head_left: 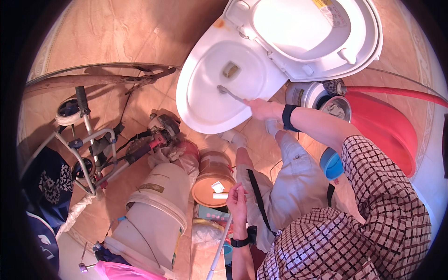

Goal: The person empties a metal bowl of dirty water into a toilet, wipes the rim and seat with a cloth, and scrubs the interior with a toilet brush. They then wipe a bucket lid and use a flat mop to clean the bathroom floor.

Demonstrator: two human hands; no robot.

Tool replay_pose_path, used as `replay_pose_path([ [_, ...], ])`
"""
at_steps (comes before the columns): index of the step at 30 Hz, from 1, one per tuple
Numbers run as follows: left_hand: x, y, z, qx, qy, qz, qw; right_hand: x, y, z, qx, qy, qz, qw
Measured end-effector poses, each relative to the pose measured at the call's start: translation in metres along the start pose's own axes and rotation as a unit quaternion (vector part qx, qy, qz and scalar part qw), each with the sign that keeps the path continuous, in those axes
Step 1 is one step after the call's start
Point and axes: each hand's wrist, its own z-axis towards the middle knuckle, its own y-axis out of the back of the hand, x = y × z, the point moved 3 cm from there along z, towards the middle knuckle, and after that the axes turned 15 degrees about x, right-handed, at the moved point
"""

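Note:
My right hand [263,109] is closed round the end of a slim grey scrubbing tool [232,95] and reaches over the near rim of a white toilet [190,102]. The tool's small dark head, too small to make out clearly, rests on the inside of the bowl beside the drain opening. Lower down, my left hand [237,201] has its fingers curled in, beside an orange lid with white pieces [218,187] on it. A pale thin pole [220,249] runs up to that hand's wrist side; whether the fingers grip it or anything else is hidden.
The raised toilet seat and lid [298,60] lean at the far right. A red basin [387,126], a metal bowl [336,108] and a blue cup [331,164] are at my right. Large pale buckets [161,186], a power tool [163,128] and a wheeled metal frame [88,140] crowd the left.

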Motion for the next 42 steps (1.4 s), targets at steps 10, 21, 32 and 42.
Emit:
replay_pose_path([
  [10, 0.006, 0.003, -0.001, 0.015, -0.005, -0.009, 1.0, 0.009, -0.004, 0.002, 0.026, 0.003, 0.054, 0.998],
  [21, 0.002, 0.011, 0.0, 0.023, -0.01, -0.01, 1.0, 0.027, -0.042, 0.004, 0.03, 0.077, 0.013, 0.996],
  [32, 0.015, 0.011, -0.008, 0.012, -0.023, -0.024, 0.999, 0.032, -0.046, 0.009, 0.015, 0.051, -0.002, 0.999],
  [42, 0.029, 0.02, -0.01, 0.016, -0.038, -0.009, 0.999, 0.04, -0.036, -0.004, 0.028, 0.059, 0.03, 0.997],
])
